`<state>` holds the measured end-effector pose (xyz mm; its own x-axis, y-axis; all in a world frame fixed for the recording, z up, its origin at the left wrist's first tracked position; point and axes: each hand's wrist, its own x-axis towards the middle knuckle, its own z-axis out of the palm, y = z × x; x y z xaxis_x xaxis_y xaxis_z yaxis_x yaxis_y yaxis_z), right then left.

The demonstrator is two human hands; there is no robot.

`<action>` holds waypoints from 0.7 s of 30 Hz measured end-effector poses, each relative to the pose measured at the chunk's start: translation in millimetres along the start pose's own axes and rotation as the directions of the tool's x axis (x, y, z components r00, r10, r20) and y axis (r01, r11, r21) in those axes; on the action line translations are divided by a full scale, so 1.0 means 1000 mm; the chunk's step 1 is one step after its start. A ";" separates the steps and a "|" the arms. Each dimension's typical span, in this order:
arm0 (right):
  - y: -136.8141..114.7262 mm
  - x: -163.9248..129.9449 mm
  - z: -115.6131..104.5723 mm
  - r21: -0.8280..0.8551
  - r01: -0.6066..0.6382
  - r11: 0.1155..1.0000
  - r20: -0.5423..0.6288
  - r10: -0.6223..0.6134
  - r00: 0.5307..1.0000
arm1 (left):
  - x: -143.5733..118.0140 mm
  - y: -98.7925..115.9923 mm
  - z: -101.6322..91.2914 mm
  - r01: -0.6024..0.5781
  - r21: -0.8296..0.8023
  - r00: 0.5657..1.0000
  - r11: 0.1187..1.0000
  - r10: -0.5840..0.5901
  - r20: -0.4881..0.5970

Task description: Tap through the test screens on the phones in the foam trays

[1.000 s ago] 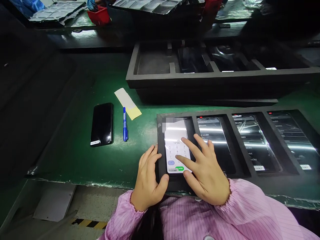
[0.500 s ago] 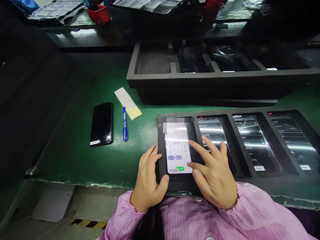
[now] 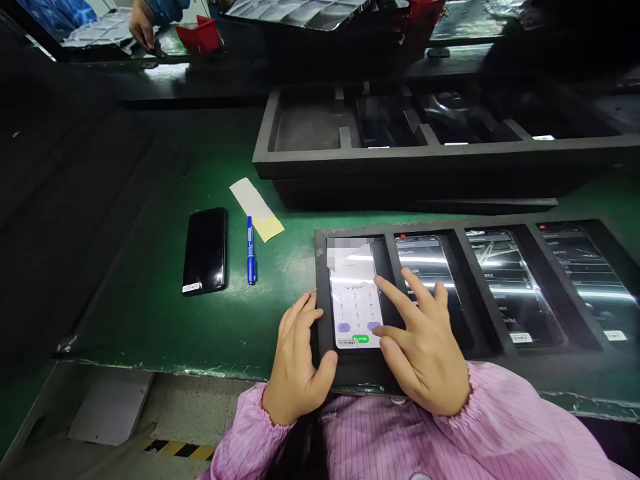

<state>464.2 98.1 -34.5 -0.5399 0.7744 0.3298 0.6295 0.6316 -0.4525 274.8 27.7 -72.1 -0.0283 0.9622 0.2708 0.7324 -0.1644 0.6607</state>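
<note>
Phone (image 3: pixel 353 293) sits lit in the leftmost slot of the near foam tray (image 3: pixel 505 363), dial pad showing, at about 6 o'clock in the head view. Right hand (image 3: pixel 423 350) is spread wide, holding nothing; thumb tip touches the pad's lower right key, other fingers hover fanned over the divider and the next phone (image 3: pixel 425 267). Left hand (image 3: pixel 296 360) lies flat and relaxed on the tray's left edge, thumb on the front rim, fingers just beside the lit phone's left side; grips nothing. Two more phones fill slots toward 3 o'clock. On the green bench (image 3: pixel 150 313) at 9 o'clock: dark phone (image 3: pixel 205 250), blue pen (image 3: pixel 251 249) just beside it, paper strip (image 3: pixel 257 209) near the pen's top. Second tray (image 3: pixel 400 160) at 12 o'clock. Another person's hand (image 3: pixel 143 27) at 11 o'clock, far back.
</note>
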 end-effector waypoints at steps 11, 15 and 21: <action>0.001 -0.002 -0.003 0.094 0.137 0.986 0.013 -0.139 0.990 | -0.002 -0.003 0.000 0.014 0.003 1.000 1.000 -0.014 0.005; 0.038 -0.015 -0.031 0.106 0.086 0.991 -0.102 -0.075 0.992 | 0.000 -0.003 0.000 0.002 0.032 1.000 0.999 -0.002 0.005; 0.077 -0.027 -0.048 -0.005 -0.039 0.999 -0.124 0.039 0.992 | 0.002 -0.003 0.001 -0.016 0.085 1.000 0.996 0.014 0.020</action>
<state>553.3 127.6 -38.4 -0.4418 0.7968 0.4123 0.6531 0.6007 -0.4611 273.7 30.5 -74.0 -0.0041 0.9640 0.2659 0.7880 -0.1606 0.5943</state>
